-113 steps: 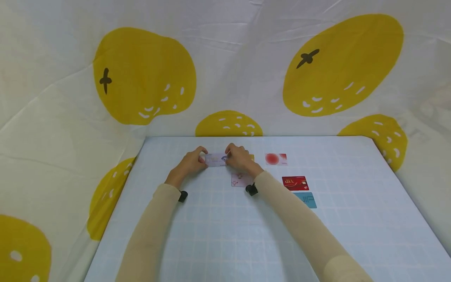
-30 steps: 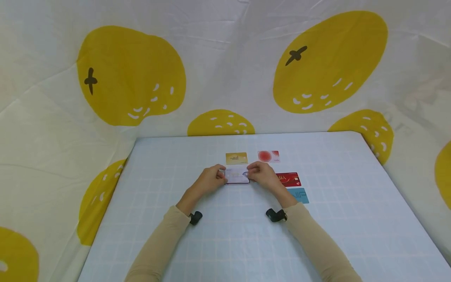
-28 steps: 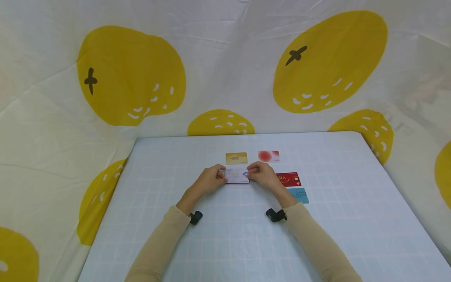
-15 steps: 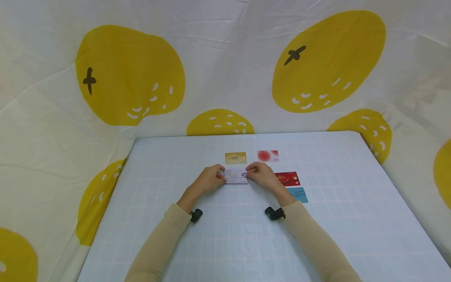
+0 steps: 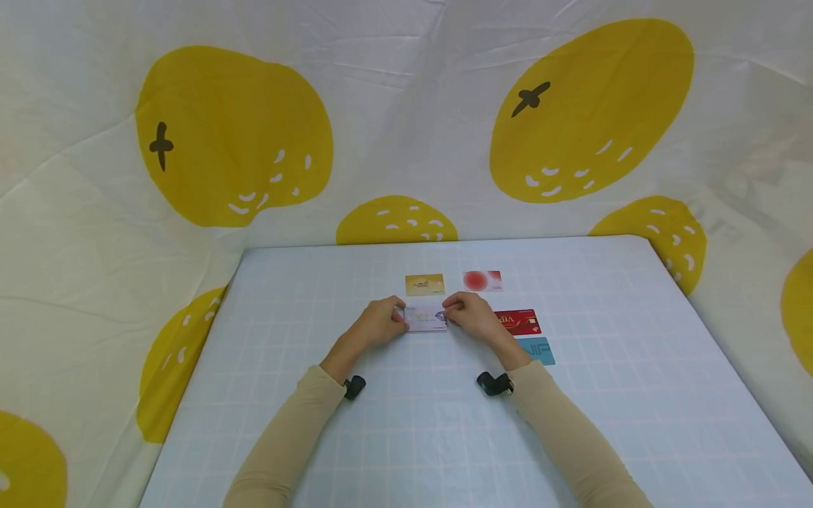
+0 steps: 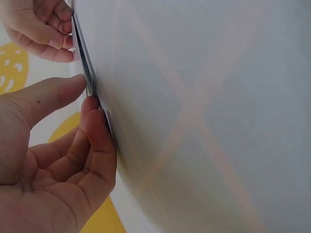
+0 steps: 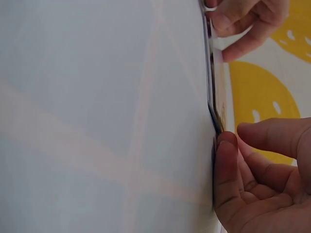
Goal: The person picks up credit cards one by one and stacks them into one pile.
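In the head view, a pale lilac card (image 5: 424, 319) with a small dark emblem lies level between both hands. My left hand (image 5: 376, 321) holds its left end, with thumb and fingertips at the near and far corners. At the opposite end, my right hand (image 5: 473, 315) holds it the same way, fingers partly over the emblem. The left wrist view shows thin stacked card edges (image 6: 87, 68) by the thumb and fingertips. Seen from the right wrist, the edges run close along the table, and the fingertip (image 7: 226, 150) touches the corner. The pink card beneath is hidden.
A gold card (image 5: 425, 284) lies just beyond the lilac one, with a white card bearing a red circle (image 5: 483, 281) to its right. Beside the right hand are a red VIP card (image 5: 524, 322) and a teal card (image 5: 538, 351), both partly covered by that hand.
Since the oldest frame, both hands have brought the lilac card toward the body and right, onto the spot where the pink card lay. Over the last second, hands and card barely move.
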### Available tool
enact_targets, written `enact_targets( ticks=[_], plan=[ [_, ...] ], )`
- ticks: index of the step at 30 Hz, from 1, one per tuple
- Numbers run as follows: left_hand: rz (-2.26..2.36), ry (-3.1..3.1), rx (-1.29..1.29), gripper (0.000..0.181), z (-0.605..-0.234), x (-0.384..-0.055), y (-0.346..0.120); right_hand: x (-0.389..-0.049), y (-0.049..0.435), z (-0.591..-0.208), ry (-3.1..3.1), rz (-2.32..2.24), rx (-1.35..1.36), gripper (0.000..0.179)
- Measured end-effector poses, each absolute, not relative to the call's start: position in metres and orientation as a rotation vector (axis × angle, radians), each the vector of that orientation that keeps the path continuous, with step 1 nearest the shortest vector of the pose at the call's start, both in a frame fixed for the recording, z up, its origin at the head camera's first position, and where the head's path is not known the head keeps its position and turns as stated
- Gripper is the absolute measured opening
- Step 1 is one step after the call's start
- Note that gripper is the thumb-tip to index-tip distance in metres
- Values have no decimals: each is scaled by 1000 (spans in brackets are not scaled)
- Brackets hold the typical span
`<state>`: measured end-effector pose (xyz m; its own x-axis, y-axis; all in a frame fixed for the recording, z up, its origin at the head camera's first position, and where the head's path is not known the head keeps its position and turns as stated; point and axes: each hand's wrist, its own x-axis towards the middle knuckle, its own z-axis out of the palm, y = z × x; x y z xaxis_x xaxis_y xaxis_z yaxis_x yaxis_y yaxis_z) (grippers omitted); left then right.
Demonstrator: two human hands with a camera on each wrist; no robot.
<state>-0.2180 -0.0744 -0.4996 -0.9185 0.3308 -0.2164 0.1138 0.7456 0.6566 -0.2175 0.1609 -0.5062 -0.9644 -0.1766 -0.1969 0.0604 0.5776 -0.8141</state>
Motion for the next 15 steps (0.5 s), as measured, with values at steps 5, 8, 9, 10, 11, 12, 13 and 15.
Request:
enact_targets(
  ticks=[5, 8, 9, 10, 11, 12, 13, 15],
  plan=[
    [954, 2624, 345, 42, -500, -218, -74, -217, 162, -506, 2567, -1319, -107, 18],
    [947, 2624, 342, 42, -500, -218, -73, -217, 161, -505, 2567, -1316, -96, 18],
    [942, 2625, 340, 42, -500, -218, -73, -216, 161, -505, 2565, -1317, -92, 18],
    [939, 2624, 336, 42, -499, -218, -73, -216, 161, -505, 2563, -1318, -87, 18],
    [935, 2623, 332, 42, -499, -218, -73, -216, 161, -505, 2559, -1322, -80, 18],
    [931, 2622, 329, 42, -498, -218, -73, -216, 161, -505, 2558, -1323, -76, 18],
    [925, 2620, 327, 43, -498, -218, -73, -216, 161, -505, 2558, -1323, -73, 18],
    [921, 2616, 320, 43, -497, -217, -73, -216, 161, -506, 2559, -1326, -71, 18]
  ],
)
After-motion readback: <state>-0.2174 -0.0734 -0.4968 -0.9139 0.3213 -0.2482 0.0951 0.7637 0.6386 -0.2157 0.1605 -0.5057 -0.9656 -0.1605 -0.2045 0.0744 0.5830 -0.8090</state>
